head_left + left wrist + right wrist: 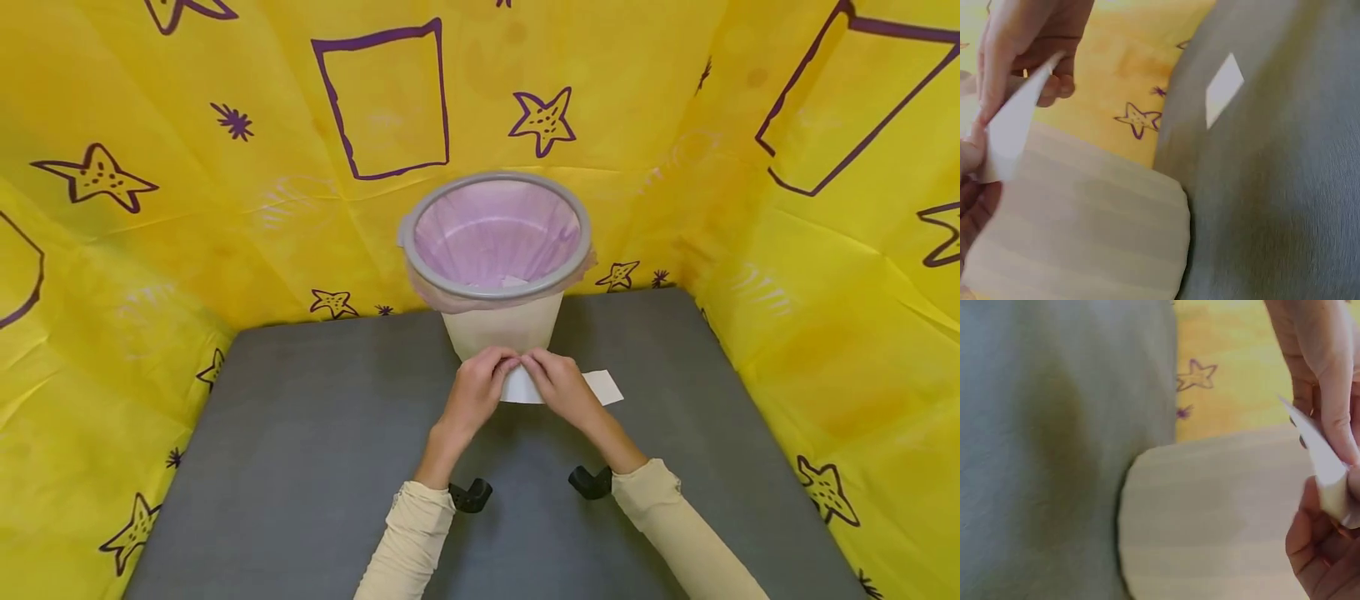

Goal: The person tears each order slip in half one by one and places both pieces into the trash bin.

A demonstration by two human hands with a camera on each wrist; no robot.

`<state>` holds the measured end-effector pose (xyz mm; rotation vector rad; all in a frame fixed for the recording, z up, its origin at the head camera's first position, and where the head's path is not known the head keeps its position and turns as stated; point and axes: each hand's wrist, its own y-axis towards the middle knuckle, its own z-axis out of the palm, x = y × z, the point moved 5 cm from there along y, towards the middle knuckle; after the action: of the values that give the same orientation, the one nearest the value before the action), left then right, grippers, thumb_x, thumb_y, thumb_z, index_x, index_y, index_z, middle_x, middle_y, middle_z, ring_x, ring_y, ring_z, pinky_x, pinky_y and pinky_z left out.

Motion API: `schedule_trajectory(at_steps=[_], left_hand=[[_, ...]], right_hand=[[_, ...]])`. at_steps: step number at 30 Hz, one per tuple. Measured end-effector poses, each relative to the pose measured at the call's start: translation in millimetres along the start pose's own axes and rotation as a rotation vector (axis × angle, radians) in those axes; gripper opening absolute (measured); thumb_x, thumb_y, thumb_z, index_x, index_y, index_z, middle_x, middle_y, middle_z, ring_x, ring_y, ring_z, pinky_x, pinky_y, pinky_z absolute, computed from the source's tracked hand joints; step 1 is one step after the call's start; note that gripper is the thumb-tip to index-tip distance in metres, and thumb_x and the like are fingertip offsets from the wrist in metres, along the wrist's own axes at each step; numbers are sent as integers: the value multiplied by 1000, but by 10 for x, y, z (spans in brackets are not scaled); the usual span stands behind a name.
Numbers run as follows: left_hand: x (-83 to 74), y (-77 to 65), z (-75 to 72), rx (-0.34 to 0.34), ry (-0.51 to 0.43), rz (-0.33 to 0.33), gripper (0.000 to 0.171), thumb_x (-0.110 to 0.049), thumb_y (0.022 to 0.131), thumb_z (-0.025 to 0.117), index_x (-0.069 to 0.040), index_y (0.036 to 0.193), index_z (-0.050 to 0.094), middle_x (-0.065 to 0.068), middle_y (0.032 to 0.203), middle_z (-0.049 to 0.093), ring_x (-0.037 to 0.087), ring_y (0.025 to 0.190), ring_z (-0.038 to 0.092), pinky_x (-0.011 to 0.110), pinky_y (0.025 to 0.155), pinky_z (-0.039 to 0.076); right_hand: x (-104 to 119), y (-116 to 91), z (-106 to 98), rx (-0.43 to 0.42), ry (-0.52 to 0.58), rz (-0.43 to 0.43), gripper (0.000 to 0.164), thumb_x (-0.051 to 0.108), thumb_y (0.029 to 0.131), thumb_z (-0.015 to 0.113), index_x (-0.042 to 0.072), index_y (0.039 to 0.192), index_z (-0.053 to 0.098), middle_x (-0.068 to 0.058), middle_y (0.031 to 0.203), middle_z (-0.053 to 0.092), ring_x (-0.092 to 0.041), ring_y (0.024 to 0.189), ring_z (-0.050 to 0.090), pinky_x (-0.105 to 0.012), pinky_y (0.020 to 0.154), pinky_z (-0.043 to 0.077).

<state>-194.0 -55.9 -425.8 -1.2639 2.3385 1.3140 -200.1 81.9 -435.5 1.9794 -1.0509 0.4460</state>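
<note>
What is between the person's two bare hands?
A thin white paper-like sheet, pinched by both the left hand and the right hand; the head view shows it there.

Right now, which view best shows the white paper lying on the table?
The left wrist view: nothing covers the loose paper there. The head view shows it partly hidden by the right hand; the right wrist view doesn't show it.

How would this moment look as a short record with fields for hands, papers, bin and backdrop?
Left hand: pinches white paper
Right hand: pinches the same paper, close beside the left
Loose paper: lies on the gray table
Bin: upright beyond the hands, with a pinkish liner
Backdrop: yellow, with purple stars and outlines
</note>
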Motion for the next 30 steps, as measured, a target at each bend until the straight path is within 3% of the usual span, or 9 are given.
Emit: schedule_trajectory(at_steps=[7,11,15,20,22,27,30], left_hand=[[-63,-89,-33,-292,-53,-15,6,-7,91,64,-3,87,65,7,79,65,17,71,63,25,63,52],[-29,-132,-22,-360,-112,-79,5,-6,92,64,-4,87,65,8,79,65,17,69,61,24,62,50],[51,-135,-43,-341,-212,-197,7,-9,92,63,-3,90,67,11,81,67,14,68,60,21,61,49],[173,-166,-163,-362,-507,-488,17,-11,94,62,6,95,66,21,82,65,2,65,56,14,57,45],[207,-165,-213,-340,-582,-556,20,-10,94,62,9,98,64,25,85,64,2,64,57,14,56,45],[348,-137,-327,-152,-490,-550,21,-15,95,62,4,101,67,23,89,67,4,65,56,17,57,46],[571,-162,-461,-43,-372,-563,21,-18,96,61,0,102,69,20,91,69,8,68,58,18,59,47]], right_hand=[[-63,51,58,45,356,332,22,9,100,52,-7,100,67,-20,89,67,-4,66,53,-20,59,45],[-95,32,83,13,367,399,23,11,99,53,-8,101,67,-20,87,66,-2,63,50,-19,55,42],[-76,57,65,-9,297,354,24,15,99,54,-4,98,69,-19,86,68,-5,66,52,-18,58,44],[-143,85,-20,-46,243,344,21,13,98,55,-3,94,68,-18,81,67,-4,64,51,-19,58,43],[-193,97,-78,-64,230,356,20,12,98,55,-2,93,68,-17,79,66,-3,62,49,-19,57,42],[-251,141,-216,-11,234,366,23,17,100,53,0,95,67,-16,77,63,-5,59,49,-21,53,42],[-348,118,-343,54,223,390,26,21,101,51,0,101,67,-17,79,64,-9,56,51,-23,49,44]])
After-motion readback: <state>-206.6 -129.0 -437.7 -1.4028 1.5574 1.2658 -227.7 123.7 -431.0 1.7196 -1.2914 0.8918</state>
